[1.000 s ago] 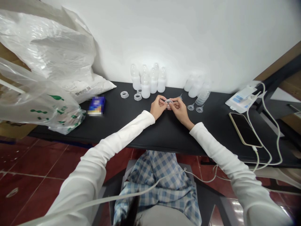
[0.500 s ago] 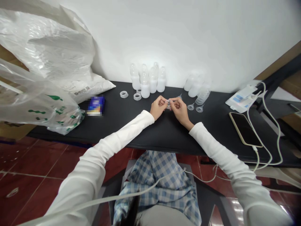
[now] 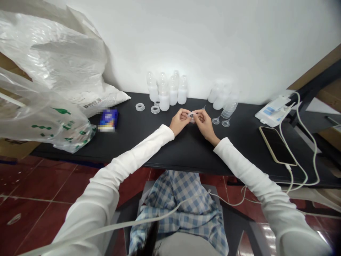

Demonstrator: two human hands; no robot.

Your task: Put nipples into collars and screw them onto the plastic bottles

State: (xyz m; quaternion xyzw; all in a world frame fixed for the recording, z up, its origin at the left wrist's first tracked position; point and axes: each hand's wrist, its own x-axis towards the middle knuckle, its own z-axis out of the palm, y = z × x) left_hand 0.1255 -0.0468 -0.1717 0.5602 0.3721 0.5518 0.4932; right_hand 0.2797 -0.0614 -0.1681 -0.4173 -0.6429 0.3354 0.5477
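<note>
Black table (image 3: 186, 153) is standing below; left hand (image 3: 179, 122) and right hand (image 3: 204, 122) are pinching a ring (image 3: 191, 115); uneven pressure could be causing slippage.

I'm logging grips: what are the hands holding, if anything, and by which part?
A small translucent ring, by opposite sides of its rim: left hand on one, right hand on the other.
</note>
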